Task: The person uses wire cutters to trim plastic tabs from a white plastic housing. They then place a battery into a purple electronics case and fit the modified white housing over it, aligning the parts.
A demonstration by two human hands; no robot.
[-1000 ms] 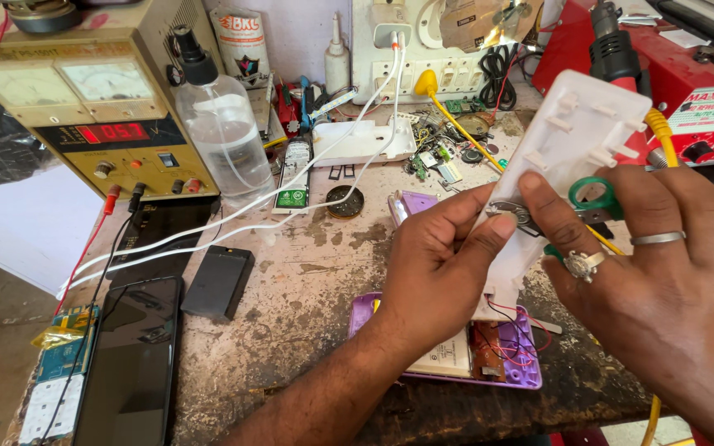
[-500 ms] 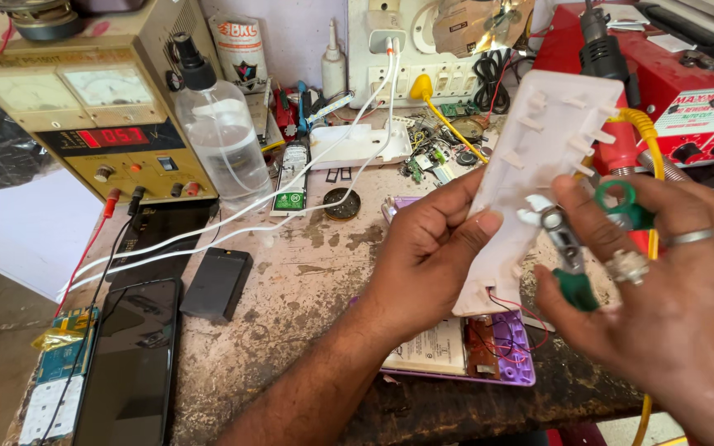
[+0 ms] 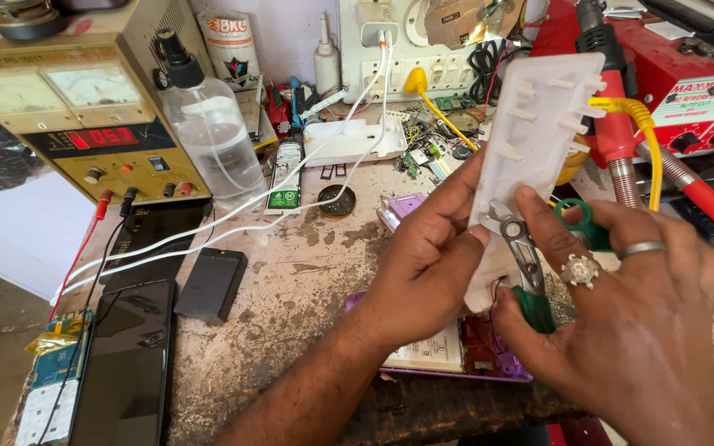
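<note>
My left hand (image 3: 423, 264) grips the left edge of a long white plastic cover (image 3: 539, 140), held upright and tilted, its ribbed inside facing me. My right hand (image 3: 630, 322), with two rings on it, holds green-handled scissors (image 3: 530, 264) whose metal blades press against the cover's lower part. Below both hands an opened purple device (image 3: 423, 363) lies on the bench with its board and thin wires showing.
A beige power supply (image 3: 84, 107) with a red display stands at the back left, next to a clear spray bottle (image 3: 212, 132). Phones (image 3: 126, 372) and a black battery (image 3: 211, 283) lie at the left. White cables (image 3: 233, 215) cross the bench. A red soldering station (image 3: 687, 99) stands at the right.
Both hands and the white cover have shifted a little. The scissors' blades now lie closer against the cover's lower edge.
</note>
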